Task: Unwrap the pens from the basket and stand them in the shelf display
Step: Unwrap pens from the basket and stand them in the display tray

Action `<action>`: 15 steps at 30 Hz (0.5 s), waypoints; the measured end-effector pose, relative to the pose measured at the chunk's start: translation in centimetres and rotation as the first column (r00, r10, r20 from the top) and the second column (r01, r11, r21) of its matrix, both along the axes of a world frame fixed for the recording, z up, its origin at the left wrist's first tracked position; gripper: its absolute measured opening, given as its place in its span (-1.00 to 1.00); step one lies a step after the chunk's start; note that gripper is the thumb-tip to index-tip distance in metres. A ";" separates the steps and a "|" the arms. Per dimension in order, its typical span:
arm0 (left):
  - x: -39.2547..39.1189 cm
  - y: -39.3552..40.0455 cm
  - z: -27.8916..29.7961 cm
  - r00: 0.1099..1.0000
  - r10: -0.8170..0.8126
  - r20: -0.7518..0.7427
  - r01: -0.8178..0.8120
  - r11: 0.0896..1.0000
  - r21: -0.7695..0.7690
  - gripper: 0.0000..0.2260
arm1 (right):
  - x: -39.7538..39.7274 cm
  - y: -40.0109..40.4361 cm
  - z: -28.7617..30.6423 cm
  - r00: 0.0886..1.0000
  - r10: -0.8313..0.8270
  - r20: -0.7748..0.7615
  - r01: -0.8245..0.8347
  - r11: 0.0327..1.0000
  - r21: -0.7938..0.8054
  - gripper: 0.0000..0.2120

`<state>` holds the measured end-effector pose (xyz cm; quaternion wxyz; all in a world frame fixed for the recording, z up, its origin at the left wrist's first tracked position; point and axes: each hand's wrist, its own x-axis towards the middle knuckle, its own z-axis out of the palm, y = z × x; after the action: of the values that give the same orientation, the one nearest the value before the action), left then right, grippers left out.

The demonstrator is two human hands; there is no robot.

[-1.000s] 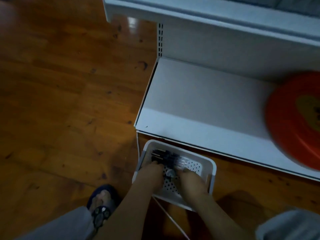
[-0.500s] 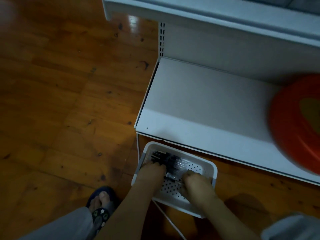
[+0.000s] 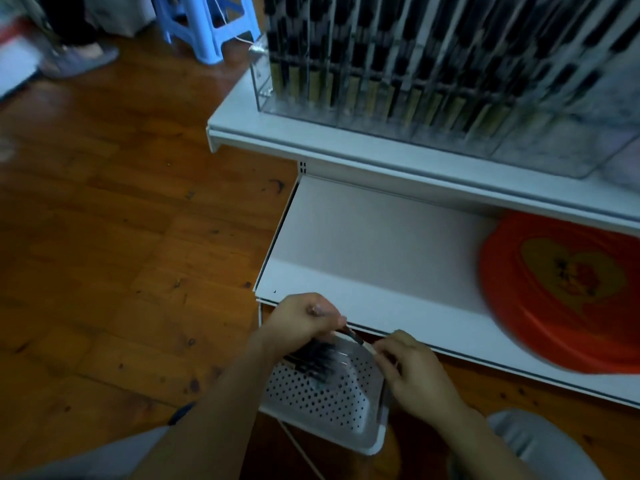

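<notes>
A white perforated basket (image 3: 322, 403) sits on the wooden floor below me, with several dark wrapped pens (image 3: 311, 363) blurred at its far end. Above it, my left hand (image 3: 301, 323) grips one end of a dark pen (image 3: 353, 336) and my right hand (image 3: 412, 372) pinches the other end, fingers curled. On the upper shelf stands a clear acrylic pen display (image 3: 433, 64) whose slots hold several black pens. The wrapper itself is too blurred to make out.
The white lower shelf (image 3: 374, 244) carries a round red tray (image 3: 568, 289) at its right. A blue plastic stool (image 3: 207, 22) and another person's slippered foot (image 3: 83, 60) are at the far left on the floor. My knees frame the basket.
Both hands have come up out of the basket holding a pen between them. My head has tilted upward, bringing the upper shelf and pen display into view.
</notes>
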<state>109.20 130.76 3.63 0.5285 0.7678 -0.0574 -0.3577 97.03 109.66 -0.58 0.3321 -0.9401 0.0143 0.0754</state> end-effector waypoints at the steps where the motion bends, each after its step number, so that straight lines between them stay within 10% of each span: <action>1: -0.2 -0.6 1.2 0.998 0.052 -0.037 -0.055 0.996 -0.076 -0.86 | 0.0 0.0 0.8 1.000 -0.021 0.024 0.020 0.999 0.035 -0.89; 15: -3.1 -7.6 13.6 0.976 0.130 0.177 -0.056 0.927 -0.372 -0.84 | -1.0 -2.3 12.8 0.945 -0.159 0.285 0.079 0.959 0.272 -0.90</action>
<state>106.13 123.17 17.25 0.6697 0.6901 -0.1385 -0.2368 95.99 107.37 12.23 0.4532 -0.8869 0.0103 -0.0895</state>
